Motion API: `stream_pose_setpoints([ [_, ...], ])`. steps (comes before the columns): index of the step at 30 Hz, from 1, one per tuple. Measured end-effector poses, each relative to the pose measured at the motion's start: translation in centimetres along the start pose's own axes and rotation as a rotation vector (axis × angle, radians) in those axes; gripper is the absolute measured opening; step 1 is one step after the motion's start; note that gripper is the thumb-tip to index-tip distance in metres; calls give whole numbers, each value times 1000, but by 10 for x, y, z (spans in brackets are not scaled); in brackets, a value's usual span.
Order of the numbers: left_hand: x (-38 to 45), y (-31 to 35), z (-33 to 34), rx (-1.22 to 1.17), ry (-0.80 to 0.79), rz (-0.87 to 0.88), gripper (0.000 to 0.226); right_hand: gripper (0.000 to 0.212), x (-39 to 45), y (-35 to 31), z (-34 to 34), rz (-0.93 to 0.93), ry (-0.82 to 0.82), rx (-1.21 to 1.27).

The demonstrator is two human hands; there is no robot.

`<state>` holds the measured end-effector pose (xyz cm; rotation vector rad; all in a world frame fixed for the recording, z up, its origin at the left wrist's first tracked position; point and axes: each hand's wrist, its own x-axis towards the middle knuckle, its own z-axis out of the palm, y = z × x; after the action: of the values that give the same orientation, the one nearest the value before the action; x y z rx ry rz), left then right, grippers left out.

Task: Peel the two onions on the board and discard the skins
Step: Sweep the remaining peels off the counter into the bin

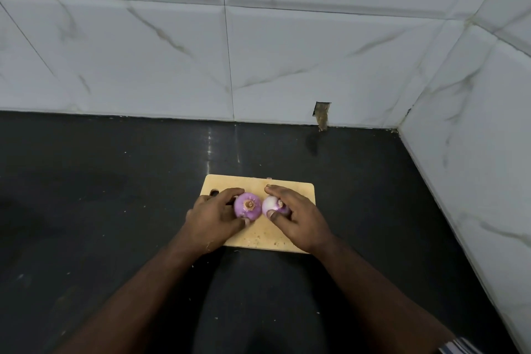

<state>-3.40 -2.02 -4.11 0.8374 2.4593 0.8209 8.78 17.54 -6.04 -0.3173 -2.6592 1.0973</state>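
Observation:
Two purple onions sit side by side, touching, on a pale wooden cutting board. The left onion faces up with its brown root end showing. My left hand grips it from the left, fingers curled over its top and thumb under its near side. The right onion shows a pale whitish patch. My right hand covers most of it, fingers curled over the top and thumb pinching its near side.
The board lies on a dark countertop that runs back to a white marble-patterned tiled wall. A second tiled wall closes the right side. A small hole in the tiles sits at the counter's back edge. Small skin crumbs dot the board.

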Motion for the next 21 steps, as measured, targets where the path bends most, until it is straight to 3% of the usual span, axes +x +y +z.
stream_pose_setpoints([
  [5,1,0,-6,17,-78,-5,91,53,-1,0,-4,-4,-48,9],
  [16,5,-1,-11,40,-152,16,95,72,-7,-8,-3,155,-7,26],
  [19,1,-9,-20,-48,-65,24,74,76,-14,-11,-8,230,-20,8],
  [21,-5,-20,-27,106,57,19,54,63,-28,-11,-14,269,79,-62],
])
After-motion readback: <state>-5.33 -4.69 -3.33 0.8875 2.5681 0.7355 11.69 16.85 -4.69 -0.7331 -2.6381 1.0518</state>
